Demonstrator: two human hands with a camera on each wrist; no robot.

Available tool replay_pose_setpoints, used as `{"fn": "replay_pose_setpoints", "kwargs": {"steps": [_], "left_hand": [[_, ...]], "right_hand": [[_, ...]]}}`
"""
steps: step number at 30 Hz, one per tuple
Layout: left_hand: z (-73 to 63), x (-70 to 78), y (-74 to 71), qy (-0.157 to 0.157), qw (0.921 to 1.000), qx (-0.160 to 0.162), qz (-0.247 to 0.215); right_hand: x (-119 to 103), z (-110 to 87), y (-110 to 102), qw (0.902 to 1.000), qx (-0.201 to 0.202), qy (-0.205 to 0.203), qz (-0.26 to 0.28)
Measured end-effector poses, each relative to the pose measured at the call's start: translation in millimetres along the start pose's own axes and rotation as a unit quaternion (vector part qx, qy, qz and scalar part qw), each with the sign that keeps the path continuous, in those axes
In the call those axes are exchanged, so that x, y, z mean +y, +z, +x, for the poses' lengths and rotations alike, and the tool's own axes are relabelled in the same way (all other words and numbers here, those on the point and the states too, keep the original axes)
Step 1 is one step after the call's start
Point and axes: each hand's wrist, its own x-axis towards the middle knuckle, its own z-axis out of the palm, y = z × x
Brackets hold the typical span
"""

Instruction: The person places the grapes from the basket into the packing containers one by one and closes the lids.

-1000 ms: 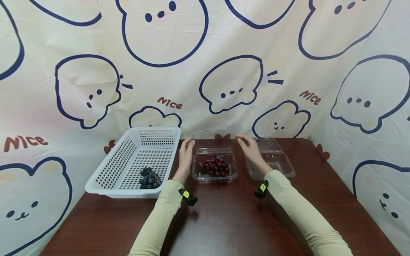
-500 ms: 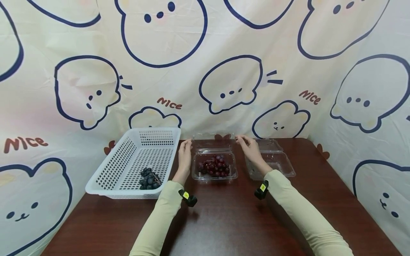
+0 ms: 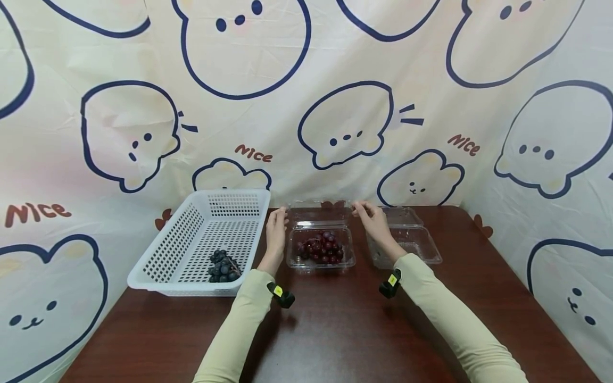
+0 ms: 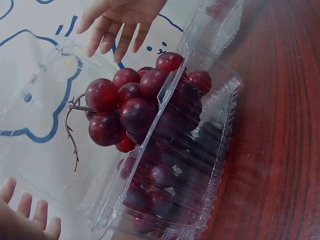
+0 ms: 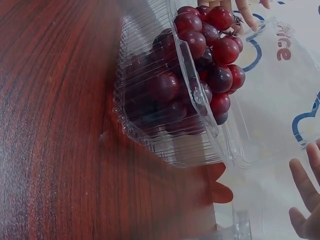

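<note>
Dark red grapes [image 3: 323,248] on a stem fill a clear plastic clamshell box [image 3: 321,268]. Its hinged lid [image 3: 318,215] stands raised behind, leaning back. At the lid's left edge is my left hand [image 3: 275,234]; in the left wrist view its fingers [image 4: 39,212] are spread. My right hand [image 3: 375,226] is at the lid's right edge, fingers [image 5: 302,180] extended and apart in the right wrist view. Neither hand shows a clear grip on the lid; whether the fingertips touch it I cannot tell.
On the left stands a white perforated basket [image 3: 191,287] with a bunch of black grapes [image 3: 224,267] in its near right corner. A second clear clamshell box [image 3: 428,250], lid raised, sits to the right, partly behind my right forearm. A patterned cloth [image 3: 345,69] hangs behind the brown table [image 3: 335,330].
The lid's top edge has dropped slightly, tilting farther back. My left fingertips have shifted a little left. The right hand stays nearly in place, and the grapes have not moved.
</note>
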Motion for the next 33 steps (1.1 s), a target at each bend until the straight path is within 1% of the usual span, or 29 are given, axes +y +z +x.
{"fn": "replay_pose_setpoints", "kwargs": {"steps": [9, 13, 23, 27, 33], "left_hand": [[1.1, -1.1, -0.6, -0.007, 0.9999, 0.003, 0.007], [0.6, -1.4, -0.5, -0.004, 0.9999, 0.008, 0.012], [-2.5, 0.5, -0.5, -0.008, 0.9995, 0.009, 0.03], [-2.3, 1.2, -0.2, -0.01, 0.9995, 0.008, 0.029], [-0.8, 1.0, -0.4, -0.018, 0.9992, 0.016, 0.032]], "right_hand": [[-1.7, 0.3, 0.9, 0.9995, -0.005, 0.022, 0.021], [-4.7, -0.9, 1.5, 0.9995, -0.005, 0.02, 0.025], [-7.7, -2.0, 1.8, 0.9994, -0.011, 0.027, 0.018], [-8.5, -2.0, 2.2, 0.9995, -0.006, 0.03, 0.013], [-9.8, -0.9, 4.4, 0.9992, 0.005, 0.04, 0.004]]}}
